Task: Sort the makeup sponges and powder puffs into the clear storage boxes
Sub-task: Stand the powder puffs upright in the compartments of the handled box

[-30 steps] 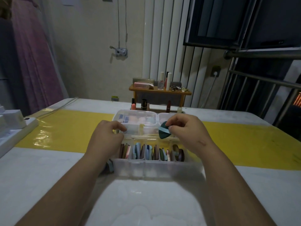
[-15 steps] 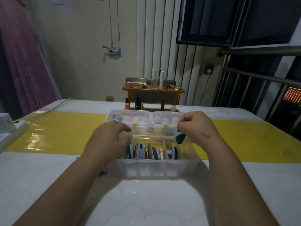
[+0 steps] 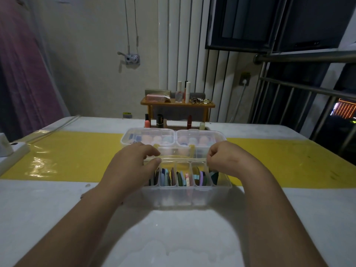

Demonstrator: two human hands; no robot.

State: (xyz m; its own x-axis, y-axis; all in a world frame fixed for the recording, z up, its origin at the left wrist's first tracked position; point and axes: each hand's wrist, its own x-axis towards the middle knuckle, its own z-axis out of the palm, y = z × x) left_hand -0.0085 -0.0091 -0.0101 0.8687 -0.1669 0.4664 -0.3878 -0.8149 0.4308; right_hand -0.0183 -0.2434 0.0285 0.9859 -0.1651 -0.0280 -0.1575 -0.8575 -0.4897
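Observation:
A clear divided storage box [image 3: 185,197] stands on the table in front of me. Flat powder puffs [image 3: 173,178] in several colours stand upright in its compartments. My left hand [image 3: 133,164] holds the box's far rim at the left end, thumb on the rim. My right hand [image 3: 227,160] is curled over the right end, its fingers on the top of a teal powder puff [image 3: 214,177] that sits low in the rightmost compartment. Behind it, two clear lidded boxes [image 3: 127,136] [image 3: 221,136] hold pale pink and blue makeup sponges [image 3: 203,140].
A yellow strip [image 3: 67,153] crosses the white table [image 3: 173,237]. Lipsticks and small bottles [image 3: 147,123] stand at the far edge below a small wooden shelf [image 3: 177,104] with cosmetics. A white power strip [image 3: 13,151] lies at the left edge.
My right hand has carried the teal puff from above the far boxes down into the near box's rightmost compartment. My left hand has shifted onto the near box's far rim.

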